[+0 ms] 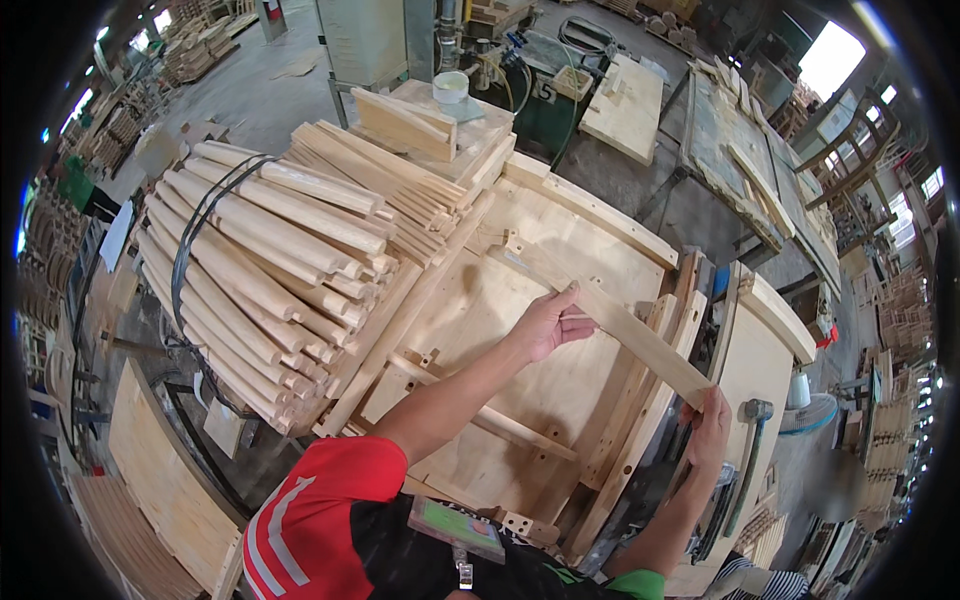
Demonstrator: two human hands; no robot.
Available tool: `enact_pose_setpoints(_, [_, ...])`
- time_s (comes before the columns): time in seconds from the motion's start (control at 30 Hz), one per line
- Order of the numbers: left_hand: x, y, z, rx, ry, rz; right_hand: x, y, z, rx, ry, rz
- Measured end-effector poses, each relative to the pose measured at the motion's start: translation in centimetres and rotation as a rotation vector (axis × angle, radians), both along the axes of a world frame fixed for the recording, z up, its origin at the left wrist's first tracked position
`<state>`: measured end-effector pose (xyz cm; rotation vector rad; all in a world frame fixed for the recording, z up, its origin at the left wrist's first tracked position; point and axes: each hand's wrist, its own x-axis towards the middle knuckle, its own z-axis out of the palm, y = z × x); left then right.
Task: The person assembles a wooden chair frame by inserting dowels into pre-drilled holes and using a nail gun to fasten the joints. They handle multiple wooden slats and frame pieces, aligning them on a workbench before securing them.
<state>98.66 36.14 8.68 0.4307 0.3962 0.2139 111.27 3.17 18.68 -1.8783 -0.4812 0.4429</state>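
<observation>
A long flat wooden slat slants across the middle of the view above a wooden assembly frame. My right hand is closed around its near right end. Farther along, my left hand has its thumb at the slat's edge, with the fingers curled by its underside, partly hidden. Below both hands lies the frame's pale plywood base, edged by thick rails. Small wooden blocks and a crossbar are set inside it.
To the left, a strapped bundle of round tapered wooden legs lies beside stacked thin slats. A white tub stands behind them. On the right, a hammer rests on a board. Farther back are another worktable and a fan.
</observation>
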Motion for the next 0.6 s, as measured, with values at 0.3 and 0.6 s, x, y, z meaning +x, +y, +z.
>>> enact_pose_setpoints(0.3, [2.6, 3.7, -3.9, 0.118, 0.199, 0.202, -1.7, 16.0, -0.3, -0.559, -1.134, 0.334])
enact_pose_setpoints(0.6, [-1.9, 4.6, -5.1, 0.575, 0.255, 0.079, 5.2, 24.0, -7.9, -0.345, -0.939, 0.384])
